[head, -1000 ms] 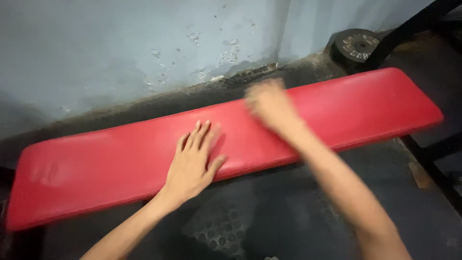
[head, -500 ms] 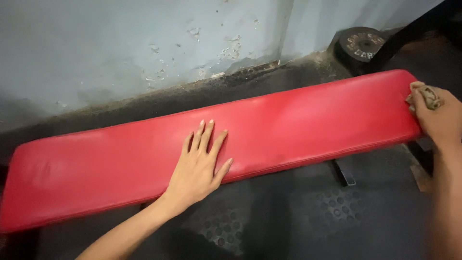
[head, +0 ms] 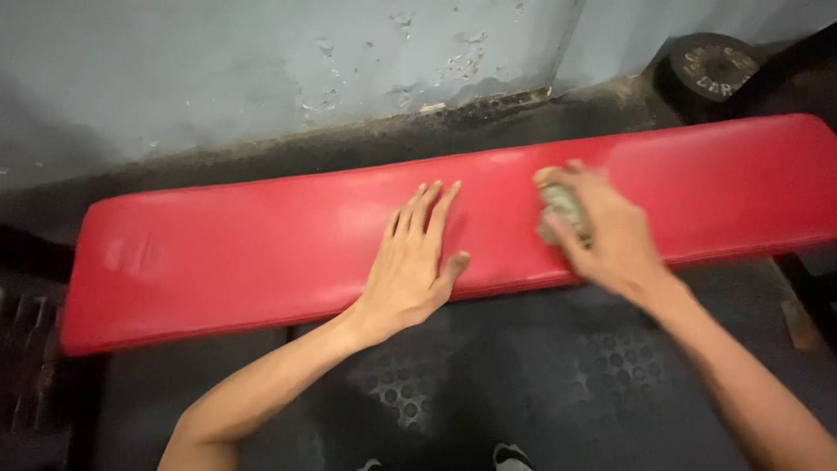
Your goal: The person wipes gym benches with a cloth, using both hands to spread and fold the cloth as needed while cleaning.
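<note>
Red vinyl bench pad [head: 261,244]: left hand [head: 410,270] flat w/ fingers spread mid-pad, right hand [head: 610,231] just beside it, fingers clenched round soft wadded rag [head: 562,209], prob light, squashy, grab anywhere.

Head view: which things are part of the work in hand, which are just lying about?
In use:
- red bench pad, left hand flat on it
- crumpled rag, gripped in right hand against the pad

Lying about:
- weight plate by the wall
- studded floor mat
</note>
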